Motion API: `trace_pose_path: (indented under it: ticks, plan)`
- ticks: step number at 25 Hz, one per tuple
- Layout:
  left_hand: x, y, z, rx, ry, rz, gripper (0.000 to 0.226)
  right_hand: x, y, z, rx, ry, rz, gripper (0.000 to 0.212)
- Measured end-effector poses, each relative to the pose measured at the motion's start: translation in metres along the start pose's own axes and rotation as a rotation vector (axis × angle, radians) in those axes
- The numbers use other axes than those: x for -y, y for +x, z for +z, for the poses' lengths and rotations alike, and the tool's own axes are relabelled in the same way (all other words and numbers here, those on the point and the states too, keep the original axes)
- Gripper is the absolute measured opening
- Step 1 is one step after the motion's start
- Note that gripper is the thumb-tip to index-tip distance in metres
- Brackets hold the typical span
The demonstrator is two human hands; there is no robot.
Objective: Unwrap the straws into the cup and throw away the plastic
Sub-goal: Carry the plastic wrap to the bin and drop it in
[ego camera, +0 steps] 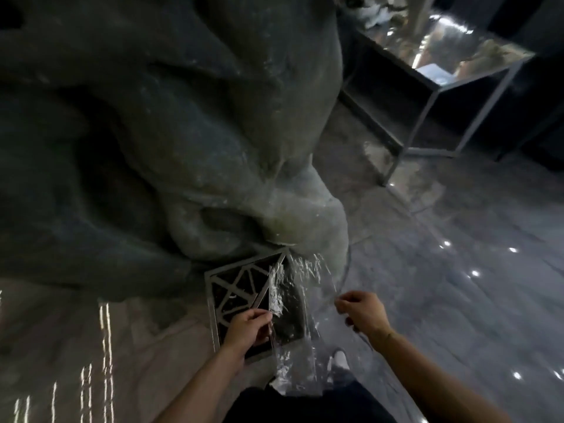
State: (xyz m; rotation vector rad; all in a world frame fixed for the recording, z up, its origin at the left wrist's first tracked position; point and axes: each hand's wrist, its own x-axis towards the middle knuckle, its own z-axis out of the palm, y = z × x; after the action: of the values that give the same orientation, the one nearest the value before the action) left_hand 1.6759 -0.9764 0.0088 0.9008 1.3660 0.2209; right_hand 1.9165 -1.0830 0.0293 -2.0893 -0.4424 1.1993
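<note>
We hold the clear plastic wrapper [293, 325] stretched between our two hands in the lower middle of the frame, its crinkled film catching bright glints and hanging down toward our dark trousers. Our left hand [248, 328] pinches the wrapper's left edge with fingers closed on the film, while our right hand [361, 312], to the right of centre, has its fingers curled tight around the opposite edge. Directly behind the plastic stands a square bin [232, 297] with a pale lattice of crossed strips on its side (the wrapper overlaps its right half). A white shoe [338, 360] shows just below our right wrist. Above the bin a large grey rock-like form [171, 117] fills the upper left, and a metal-framed table [442, 71] sits at upper right on the glossy floor [457, 285].
</note>
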Motion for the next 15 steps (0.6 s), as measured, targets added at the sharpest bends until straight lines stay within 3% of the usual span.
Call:
trace_pose_path:
  ticks: [8, 15]
  plan:
    - [0.063, -0.048, 0.004, -0.286, -0.342, -0.170, 0.002, 0.001, 0.016, 0.020, 0.317, -0.194, 0.054, 0.008]
    - [0.085, -0.056, 0.015, -0.317, -0.489, -0.322, 0.011, 0.004, 0.010, 0.023, 0.424, -0.289, 0.036, 0.013]
